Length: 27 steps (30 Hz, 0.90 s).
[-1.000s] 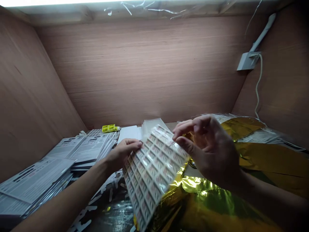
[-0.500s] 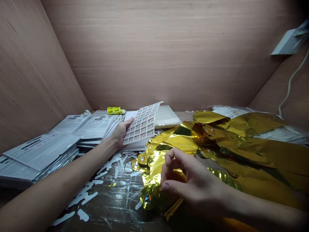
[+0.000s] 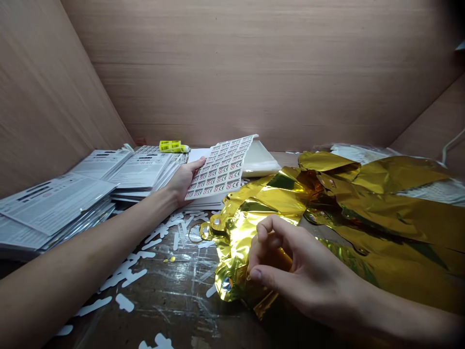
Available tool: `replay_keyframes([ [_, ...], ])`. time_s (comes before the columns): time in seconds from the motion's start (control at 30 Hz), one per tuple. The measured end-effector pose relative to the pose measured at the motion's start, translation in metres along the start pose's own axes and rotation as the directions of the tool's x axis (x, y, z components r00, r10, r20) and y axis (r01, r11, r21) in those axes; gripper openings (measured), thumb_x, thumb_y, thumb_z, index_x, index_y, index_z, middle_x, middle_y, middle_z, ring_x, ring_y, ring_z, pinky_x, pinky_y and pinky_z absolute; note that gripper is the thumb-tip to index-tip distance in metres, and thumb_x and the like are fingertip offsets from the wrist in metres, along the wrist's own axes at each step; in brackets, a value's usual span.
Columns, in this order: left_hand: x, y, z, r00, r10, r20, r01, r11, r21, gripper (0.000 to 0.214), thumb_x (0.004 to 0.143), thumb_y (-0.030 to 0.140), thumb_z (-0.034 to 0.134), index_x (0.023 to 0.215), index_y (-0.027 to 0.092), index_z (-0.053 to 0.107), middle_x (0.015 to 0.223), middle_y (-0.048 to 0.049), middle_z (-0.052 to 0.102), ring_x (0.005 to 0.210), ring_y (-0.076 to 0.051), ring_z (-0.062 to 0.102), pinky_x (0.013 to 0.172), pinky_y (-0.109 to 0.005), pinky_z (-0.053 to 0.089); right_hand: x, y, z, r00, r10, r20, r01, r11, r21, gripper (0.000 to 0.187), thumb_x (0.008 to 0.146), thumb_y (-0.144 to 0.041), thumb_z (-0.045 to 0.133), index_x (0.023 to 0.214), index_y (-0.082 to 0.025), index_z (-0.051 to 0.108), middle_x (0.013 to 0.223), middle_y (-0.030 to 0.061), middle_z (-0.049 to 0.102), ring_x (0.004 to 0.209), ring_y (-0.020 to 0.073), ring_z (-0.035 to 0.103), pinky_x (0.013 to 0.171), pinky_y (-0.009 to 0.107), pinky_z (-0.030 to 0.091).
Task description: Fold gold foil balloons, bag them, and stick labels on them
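My left hand [image 3: 183, 182] grips the left edge of a sheet of small printed stickers [image 3: 221, 167], tilted up, with CE marks and red symbols. Below and left of it are white cut strips [image 3: 132, 276] scattered on the table. My right hand [image 3: 290, 264] is curled over crumpled gold foil balloons [image 3: 269, 194], thumb and fingertips closed together. Whether a small piece is between them I cannot make out. A round tab with a dark spot [image 3: 225, 284] pokes out of the foil left of my right hand.
Stacks of printed white cards in clear sleeves [image 3: 54, 208] stand at left. A yellow-labelled roll [image 3: 170, 146] lies behind them. A clear-wrapped pale pack [image 3: 259, 160] is behind the sticker sheet. White strips [image 3: 352, 152] pile at back right. Wooden walls [image 3: 254, 72] enclose the table.
The view has tilted down and turned slightly left, so the table things sit higher in it. Both hands keep the same hold and pose; the sticker sheet stays in my left hand.
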State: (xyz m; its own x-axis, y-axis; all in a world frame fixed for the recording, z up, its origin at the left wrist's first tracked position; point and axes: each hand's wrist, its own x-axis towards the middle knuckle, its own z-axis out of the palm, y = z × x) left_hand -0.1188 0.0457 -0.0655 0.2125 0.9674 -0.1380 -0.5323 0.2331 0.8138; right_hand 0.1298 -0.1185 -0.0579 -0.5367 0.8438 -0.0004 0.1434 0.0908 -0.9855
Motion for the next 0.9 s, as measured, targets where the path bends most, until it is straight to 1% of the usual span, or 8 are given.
replay_keyframes([
  [0.07,0.000,-0.001,0.000,1.000,-0.003,-0.001,0.003,1.000,0.009,0.033,0.100,0.025,0.054,0.124,0.005,0.066,0.101,-0.0171,0.080,0.097,-0.028,0.079,0.091,-0.038,0.064,-0.001,0.002,0.001,1.000,0.009,-0.013,-0.009,1.000,-0.006,0.027,0.087,-0.007,0.067,0.098,-0.022,0.048,0.090,0.0012,0.068,0.081,0.0154,0.064,0.073,0.031,0.054],
  [0.2,0.002,-0.002,-0.001,0.999,0.007,-0.033,-0.007,1.000,0.005,0.033,0.099,0.025,0.056,0.126,0.007,0.064,0.102,-0.0152,0.080,0.100,-0.029,0.078,0.094,-0.040,0.063,-0.002,0.004,0.002,0.999,0.037,-0.012,-0.036,0.999,0.040,0.026,0.087,-0.008,0.067,0.098,-0.022,0.048,0.090,0.0014,0.068,0.078,0.0147,0.064,0.070,0.030,0.054],
  [0.27,0.003,-0.002,0.000,0.999,0.004,-0.037,-0.004,1.000,0.004,0.034,0.099,0.025,0.056,0.127,0.007,0.064,0.103,-0.0149,0.080,0.101,-0.029,0.078,0.094,-0.041,0.062,-0.002,0.003,0.001,0.999,0.040,-0.035,-0.039,0.998,0.049,0.026,0.086,-0.008,0.068,0.096,-0.022,0.048,0.089,0.0012,0.068,0.078,0.0144,0.065,0.070,0.029,0.054],
  [0.37,0.001,-0.002,0.001,1.000,0.007,-0.026,-0.006,1.000,0.012,0.034,0.100,0.025,0.055,0.127,0.006,0.062,0.104,-0.0158,0.080,0.102,-0.029,0.077,0.095,-0.042,0.061,-0.003,-0.001,0.000,0.997,0.027,-0.074,-0.025,0.999,0.026,0.027,0.084,-0.010,0.071,0.094,-0.022,0.049,0.087,0.0010,0.068,0.078,0.0148,0.065,0.070,0.029,0.055],
  [0.5,-0.005,-0.001,0.006,1.000,-0.020,0.016,0.020,0.999,0.034,0.033,0.105,0.024,0.049,0.127,0.002,0.060,0.105,-0.0155,0.079,0.104,-0.027,0.076,0.097,-0.042,0.059,-0.004,-0.001,0.001,0.995,0.041,-0.086,-0.040,0.999,0.018,0.025,0.084,-0.011,0.071,0.093,-0.022,0.050,0.086,0.0017,0.069,0.078,0.0157,0.066,0.069,0.030,0.056],
  [0.6,-0.009,0.000,0.008,0.999,-0.029,0.027,0.027,0.999,0.041,0.031,0.106,0.024,0.047,0.124,0.003,0.060,0.103,-0.0148,0.080,0.103,-0.025,0.076,0.096,-0.040,0.059,-0.005,0.003,0.002,0.993,0.062,-0.096,-0.060,0.998,0.018,0.025,0.084,-0.014,0.073,0.091,-0.021,0.050,0.085,0.0021,0.069,0.075,0.0154,0.065,0.067,0.030,0.055],
  [0.8,-0.007,-0.001,0.008,0.999,-0.020,0.033,0.019,0.999,0.042,0.032,0.107,0.025,0.045,0.122,0.002,0.061,0.098,-0.0148,0.080,0.101,-0.025,0.076,0.095,-0.041,0.060,-0.004,0.008,0.001,0.995,0.074,-0.069,-0.073,0.997,0.022,0.024,0.086,-0.013,0.072,0.094,-0.021,0.050,0.086,0.0012,0.069,0.074,0.0140,0.063,0.065,0.027,0.052],
  [0.9,-0.007,-0.001,0.008,0.999,-0.028,0.039,0.026,0.999,0.044,0.034,0.107,0.026,0.044,0.121,0.001,0.062,0.098,-0.0145,0.080,0.102,-0.025,0.076,0.096,-0.040,0.059,-0.005,0.008,0.001,0.994,0.068,-0.080,-0.066,0.997,0.034,0.025,0.087,-0.012,0.071,0.094,-0.022,0.049,0.087,0.0013,0.070,0.076,0.0142,0.064,0.068,0.028,0.053],
])
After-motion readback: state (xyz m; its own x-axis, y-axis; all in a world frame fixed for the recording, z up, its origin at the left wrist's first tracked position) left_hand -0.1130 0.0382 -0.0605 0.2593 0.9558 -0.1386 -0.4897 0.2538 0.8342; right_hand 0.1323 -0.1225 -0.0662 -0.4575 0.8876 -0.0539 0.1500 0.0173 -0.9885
